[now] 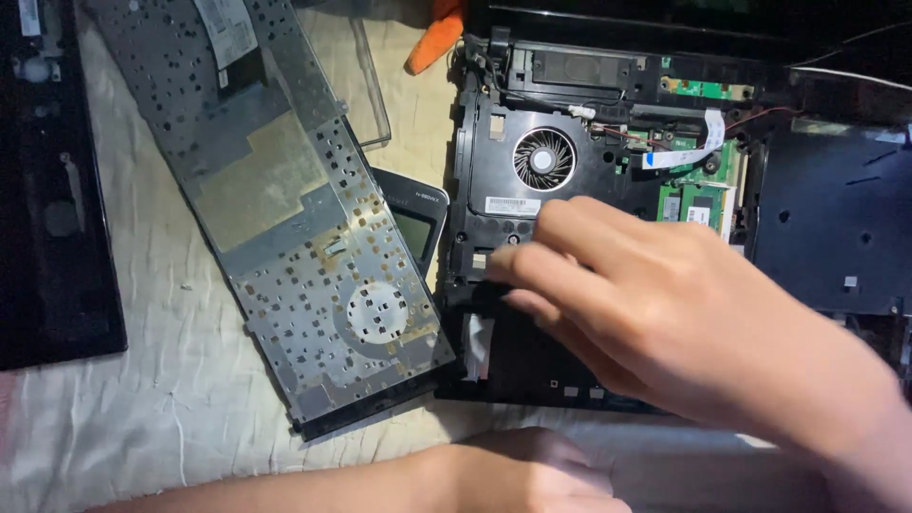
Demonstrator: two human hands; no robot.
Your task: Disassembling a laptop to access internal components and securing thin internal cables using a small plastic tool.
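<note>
Black opened laptop base (532, 190) lies under the right hand's (665, 304) fingertips (503, 266).

A wrinkled pale cloth (171, 380) covers the surface. On it lie an opened laptop base (570, 190), an upturned keyboard panel (285, 209), what may be a calculator (413, 223), and a black panel (47, 190).

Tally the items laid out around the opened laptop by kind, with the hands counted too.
Opened laptop base: 1
Upturned keyboard panel: 1
Calculator: 1
Black panel at the left edge: 1
Orange object at the top: 1
Clear plastic piece: 1
Hands: 2, right hand on the base, left hand below it
Total: 8
</note>
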